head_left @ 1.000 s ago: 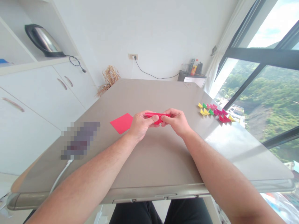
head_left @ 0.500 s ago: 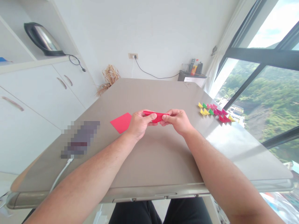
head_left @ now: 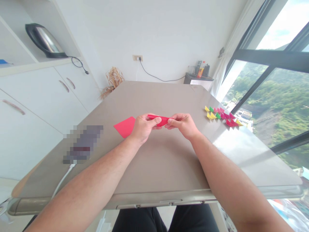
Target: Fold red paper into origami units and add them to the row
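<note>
A folded red paper piece (head_left: 162, 120) is held just above the grey table (head_left: 159, 161) between both hands. My left hand (head_left: 144, 128) pinches its left end with thumb on top. My right hand (head_left: 183, 125) pinches its right end, fingers curled. A flat red paper sheet (head_left: 125, 127) lies on the table just left of my left hand. Several small folded paper boats (head_left: 223, 115) in yellow, green, pink and red sit in a cluster at the table's right side.
A blurred dark object (head_left: 83, 145) with a white cable (head_left: 61, 182) lies at the left of the table. White cabinets (head_left: 36, 106) and a kettle (head_left: 44, 40) stand left. A large window (head_left: 277, 90) is on the right. Dried grass (head_left: 112, 80) lies beyond the far edge.
Both hands shifted slightly away with the red paper, and the fingers re-pinched along its edge. The other objects stayed in place.
</note>
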{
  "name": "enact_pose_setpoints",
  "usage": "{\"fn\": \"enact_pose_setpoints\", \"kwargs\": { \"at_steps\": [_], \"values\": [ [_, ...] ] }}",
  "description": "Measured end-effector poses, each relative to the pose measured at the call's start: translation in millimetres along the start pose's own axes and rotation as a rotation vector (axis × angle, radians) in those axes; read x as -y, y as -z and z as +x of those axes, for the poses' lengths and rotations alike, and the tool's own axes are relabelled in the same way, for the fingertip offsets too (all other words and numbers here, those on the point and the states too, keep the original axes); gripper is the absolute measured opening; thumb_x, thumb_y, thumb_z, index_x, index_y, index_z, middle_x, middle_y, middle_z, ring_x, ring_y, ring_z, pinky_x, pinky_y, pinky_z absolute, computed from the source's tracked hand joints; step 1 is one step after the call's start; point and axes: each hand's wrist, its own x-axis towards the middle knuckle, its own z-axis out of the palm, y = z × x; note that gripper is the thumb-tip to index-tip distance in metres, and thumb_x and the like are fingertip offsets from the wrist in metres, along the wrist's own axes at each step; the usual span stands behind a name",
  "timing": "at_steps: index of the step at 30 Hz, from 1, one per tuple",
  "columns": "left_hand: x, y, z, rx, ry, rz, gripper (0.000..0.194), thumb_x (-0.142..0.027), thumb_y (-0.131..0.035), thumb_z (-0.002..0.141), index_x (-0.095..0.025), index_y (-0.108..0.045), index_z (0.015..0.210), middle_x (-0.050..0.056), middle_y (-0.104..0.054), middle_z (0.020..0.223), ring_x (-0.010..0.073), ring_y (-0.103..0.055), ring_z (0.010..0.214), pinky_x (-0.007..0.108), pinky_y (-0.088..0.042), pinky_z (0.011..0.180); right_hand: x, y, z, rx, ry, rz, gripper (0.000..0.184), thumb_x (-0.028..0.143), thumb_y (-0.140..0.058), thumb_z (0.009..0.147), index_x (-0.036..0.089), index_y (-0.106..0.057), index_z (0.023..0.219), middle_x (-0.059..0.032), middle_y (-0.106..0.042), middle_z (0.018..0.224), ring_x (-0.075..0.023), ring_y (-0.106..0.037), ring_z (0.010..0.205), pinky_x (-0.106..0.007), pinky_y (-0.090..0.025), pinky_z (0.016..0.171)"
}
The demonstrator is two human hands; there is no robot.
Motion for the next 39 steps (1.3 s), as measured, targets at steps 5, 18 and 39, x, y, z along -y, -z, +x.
{"fn": "enact_pose_setpoints", "kwargs": {
  "at_steps": [5,18,39],
  "values": [
    [0.5,-3.7,-2.9,0.058,0.007,0.055,0.034,-0.043,-0.089,0.066,-0.015,-0.073,0.079,0.007,-0.075,0.078,0.0218,-0.071,0.075,0.039,-0.061,0.071,-0.4,-5.7,-1.4,-0.063,0.067,-0.222,0.015,0.033,-0.076,0.075,0.019,-0.072,0.072,-0.0004,-0.068,0.065,-0.0146,-0.062,0.065,-0.029,-0.049,0.063],
    [3.1,-6.6,-2.6,0.062,0.028,0.002,0.028,-0.039,-0.086,0.068,-0.017,-0.07,0.076,0.003,-0.072,0.076,0.0203,-0.071,0.078,0.043,-0.061,0.078,-3.4,-16.1,-5.1,-0.133,0.125,-0.306,0.016,0.035,-0.073,0.075,0.021,-0.069,0.071,-0.0009,-0.068,0.069,-0.0145,-0.056,0.062,-0.029,-0.043,0.056],
    [6.6,-7.2,-2.0,0.05,-0.023,0.027,0.032,-0.045,-0.083,0.071,-0.016,-0.073,0.081,0.006,-0.074,0.077,0.022,-0.072,0.076,0.041,-0.06,0.079,-6.5,-15.0,-2.3,-0.124,0.086,-0.244,0.015,0.033,-0.073,0.073,0.02,-0.067,0.068,-0.0018,-0.068,0.067,-0.0162,-0.058,0.062,-0.029,-0.044,0.057]
  ]
}}
